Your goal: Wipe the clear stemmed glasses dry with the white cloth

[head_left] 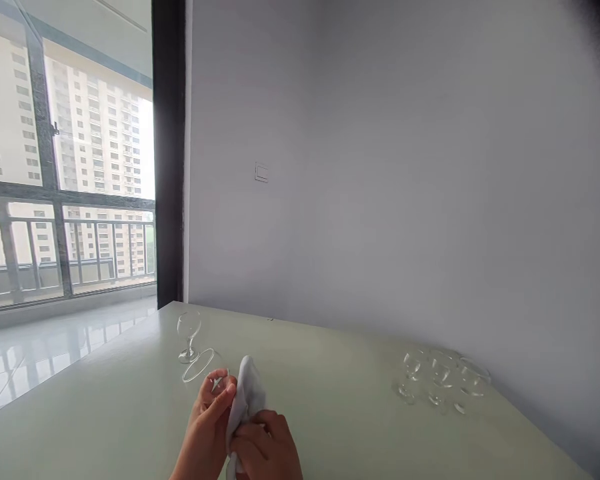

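My left hand point(211, 413) is closed around a clear stemmed glass, tilted away to the left. The glass's thin rim point(199, 365) shows beyond my fingers, while its stem and foot are mostly hidden. A white cloth point(249, 390) is bunched in my right hand point(267, 443), whose fingers are folded over it. The cloth rises between both hands and touches the left fingertips. Just beyond my left hand, another clear stemmed glass point(189, 337) stands upright on the pale green table point(340, 400).
Several clear stemmed glasses point(441, 375) stand close together at the table's right side, near the grey wall point(405, 200). A tiny dark object point(271, 319) lies at the back edge. Left of the table are a tiled floor point(75, 340) and large windows point(95, 147).
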`<action>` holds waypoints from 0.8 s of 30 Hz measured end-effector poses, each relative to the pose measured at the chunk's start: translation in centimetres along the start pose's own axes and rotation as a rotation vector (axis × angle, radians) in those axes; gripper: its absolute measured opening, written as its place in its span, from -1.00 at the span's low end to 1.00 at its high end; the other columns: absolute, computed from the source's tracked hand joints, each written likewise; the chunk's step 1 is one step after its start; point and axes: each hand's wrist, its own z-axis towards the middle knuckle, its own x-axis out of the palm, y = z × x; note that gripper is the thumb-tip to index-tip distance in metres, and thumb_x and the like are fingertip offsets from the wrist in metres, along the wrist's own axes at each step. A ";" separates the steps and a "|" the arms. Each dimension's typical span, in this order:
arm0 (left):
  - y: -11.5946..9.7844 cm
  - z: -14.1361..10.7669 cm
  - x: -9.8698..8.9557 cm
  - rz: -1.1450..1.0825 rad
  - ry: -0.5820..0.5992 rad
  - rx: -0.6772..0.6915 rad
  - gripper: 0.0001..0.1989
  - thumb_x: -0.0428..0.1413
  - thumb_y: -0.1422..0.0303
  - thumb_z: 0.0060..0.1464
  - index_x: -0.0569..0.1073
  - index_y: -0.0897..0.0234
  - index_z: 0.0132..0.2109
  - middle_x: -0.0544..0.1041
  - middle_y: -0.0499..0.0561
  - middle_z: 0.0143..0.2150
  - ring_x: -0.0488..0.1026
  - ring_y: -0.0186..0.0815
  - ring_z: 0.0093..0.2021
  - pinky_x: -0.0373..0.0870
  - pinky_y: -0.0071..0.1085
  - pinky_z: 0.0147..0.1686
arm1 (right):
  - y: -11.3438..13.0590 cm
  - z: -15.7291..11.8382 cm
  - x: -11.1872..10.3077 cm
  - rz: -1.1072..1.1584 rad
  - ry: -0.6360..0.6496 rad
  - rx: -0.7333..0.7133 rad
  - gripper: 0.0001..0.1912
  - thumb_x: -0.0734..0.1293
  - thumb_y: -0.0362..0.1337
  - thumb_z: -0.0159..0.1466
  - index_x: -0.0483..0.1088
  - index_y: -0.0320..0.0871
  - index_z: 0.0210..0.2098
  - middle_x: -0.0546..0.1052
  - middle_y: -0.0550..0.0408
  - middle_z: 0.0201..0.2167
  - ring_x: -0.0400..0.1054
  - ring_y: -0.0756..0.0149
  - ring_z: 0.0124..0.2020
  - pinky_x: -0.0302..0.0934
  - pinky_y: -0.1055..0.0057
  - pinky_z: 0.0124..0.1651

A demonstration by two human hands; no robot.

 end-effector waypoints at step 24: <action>-0.7 0.8 -0.5 -0.435 0.008 -0.420 -0.83 -0.01 0.45 0.10 0.39 0.35 -0.43 0.44 0.04 -0.53 0.43 -0.31 -0.49 0.45 -0.34 -0.46 | 2.3 5.1 -6.6 0.489 0.133 0.290 -0.45 0.21 -0.55 -0.14 0.46 -0.06 -0.18 0.50 0.06 -0.23 0.29 0.23 -0.21 0.18 0.35 -0.11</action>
